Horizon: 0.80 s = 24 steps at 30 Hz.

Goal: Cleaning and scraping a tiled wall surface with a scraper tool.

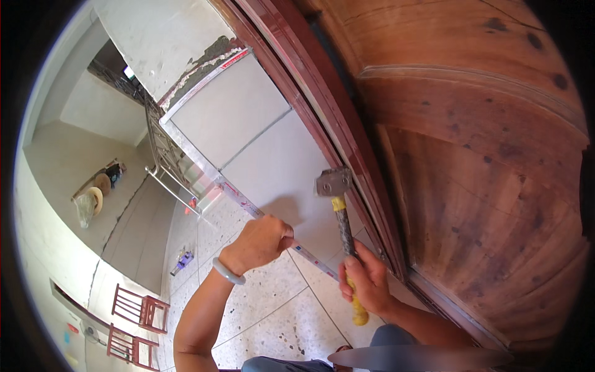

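Observation:
My right hand (367,279) is closed round the black and yellow handle of a small sledgehammer (332,182), its steel head raised in front of the lower wall tile. My left hand (260,242), with a pale bangle at the wrist, is fisted at the outer edge of the tiled wall end, gripping a white edge strip (239,197) that bears print. That strip runs along the tile edge and shows again below the hand. Two large grey tiles, an upper one (232,109) and a lower one (274,172), meet at a narrow joint beside the door frame.
A dark red door frame (320,102) and a wooden door (465,186) stand at the right. Rough mortar (183,86) borders the top tile. Left are a stair railing (162,162), a purple object (183,261) on the speckled floor, and wooden chairs (148,311).

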Available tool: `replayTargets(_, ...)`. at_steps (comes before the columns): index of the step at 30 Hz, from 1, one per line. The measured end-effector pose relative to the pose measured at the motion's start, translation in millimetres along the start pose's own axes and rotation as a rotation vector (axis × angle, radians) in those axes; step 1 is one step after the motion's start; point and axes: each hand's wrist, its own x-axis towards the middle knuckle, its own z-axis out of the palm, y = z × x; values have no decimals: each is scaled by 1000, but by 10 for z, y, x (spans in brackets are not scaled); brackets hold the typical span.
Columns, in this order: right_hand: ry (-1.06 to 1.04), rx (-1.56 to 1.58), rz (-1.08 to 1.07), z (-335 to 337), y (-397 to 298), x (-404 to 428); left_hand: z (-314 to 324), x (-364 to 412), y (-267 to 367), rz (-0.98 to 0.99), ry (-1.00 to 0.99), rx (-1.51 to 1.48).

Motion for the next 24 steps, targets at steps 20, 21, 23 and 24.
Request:
replayTargets(20, -108, 294, -79, 1275, 0, 968, -537, -767, 362, -473, 231, -1065)
replayTargets(21, -132, 315, -65, 1327, -38, 1009, -605, -872, 443, -499, 199, -1081)
replayTargets(23, -286, 417, -1, 1449, -91, 1070, -625, -1050, 516, -411, 237, -1162)
replayTargets(24, -302, 482, -1, 1532, -91, 1100, -702, -1130, 600, -430, 275, -1110)
